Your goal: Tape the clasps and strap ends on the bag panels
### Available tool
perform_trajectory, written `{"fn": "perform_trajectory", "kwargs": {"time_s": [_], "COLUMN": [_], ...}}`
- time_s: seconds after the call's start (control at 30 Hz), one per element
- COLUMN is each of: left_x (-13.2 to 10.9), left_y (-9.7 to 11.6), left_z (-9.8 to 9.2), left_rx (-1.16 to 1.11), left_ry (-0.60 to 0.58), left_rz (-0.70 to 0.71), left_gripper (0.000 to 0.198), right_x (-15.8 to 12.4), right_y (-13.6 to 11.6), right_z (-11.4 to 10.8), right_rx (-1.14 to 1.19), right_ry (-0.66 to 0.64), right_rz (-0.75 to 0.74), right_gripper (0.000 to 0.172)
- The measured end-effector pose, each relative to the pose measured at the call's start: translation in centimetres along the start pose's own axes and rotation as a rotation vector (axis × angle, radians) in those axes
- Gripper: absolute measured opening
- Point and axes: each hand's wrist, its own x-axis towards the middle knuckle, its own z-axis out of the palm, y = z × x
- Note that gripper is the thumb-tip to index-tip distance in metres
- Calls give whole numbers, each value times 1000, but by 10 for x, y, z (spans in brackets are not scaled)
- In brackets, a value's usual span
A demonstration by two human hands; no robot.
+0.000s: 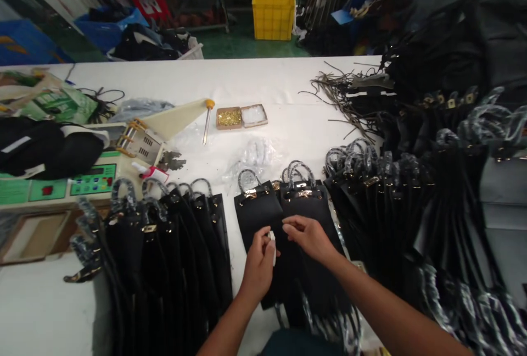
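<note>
My left hand (260, 257) is closed around a small white object (272, 247), held over the black bags in the middle. Just to its right, my right hand (307, 235) has its thumb and fingertips pressed together; whatever may be between them is too small to make out. Beneath both hands lie a black bag (259, 210) with a gold clasp and a plastic-wrapped handle, and a second black bag (307, 207) beside it. The two hands are close but apart.
Rows of black bags stand at left (185, 251) and right (379, 218). Farther back are a box of gold pieces (229, 118), a box of white pieces (254, 115), a screwdriver (207, 122) and a machine (94, 177). Dark cords (337, 92) lie at the back right.
</note>
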Motion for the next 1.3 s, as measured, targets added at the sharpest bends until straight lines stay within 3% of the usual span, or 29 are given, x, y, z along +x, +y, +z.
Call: {"fn": "perform_trajectory", "kwargs": {"time_s": [0.1, 0.2, 0.43, 0.6, 0.73, 0.9, 1.03, 1.13, 1.23, 1.3], "left_x": [5, 6, 7, 11, 20, 35, 51, 65, 73, 76], "left_y": [4, 4, -1, -7, -5, 8, 9, -1, -10, -11], "left_z": [16, 23, 20, 19, 21, 32, 50, 60, 62, 60], "left_rx": [-31, -16, 82, 138, 98, 84, -259, -401, -325, -265], "left_ry": [-73, -123, -130, -121, -110, -106, -139, -146, -167, -163], "left_rz": [28, 54, 78, 89, 9, -43, -318, -482, -467, -412], "left_gripper": [46, 47, 55, 53, 29, 27, 27, 25, 23, 20], "right_x": [-23, -26, -18, -15, -14, -7, -3, 8, 29, 46], "right_y": [1, 0, -6, 1, 6, 3, -5, -6, 5, 17], "right_z": [-4, -6, -12, -11, -14, -24, -40, -57, -74, -80], "right_rx": [44, 14, -189, -286, -243, -77, 65, 184, 110, -19], "right_ry": [-67, -73, -89, -92, -114, -106, -136, -48, 157, 224], "right_rz": [2, -55, -214, -197, -165, -78, -39, -15, 20, 22], "right_gripper": [29, 24, 11, 12, 12, 17, 23, 28, 31, 30]}}
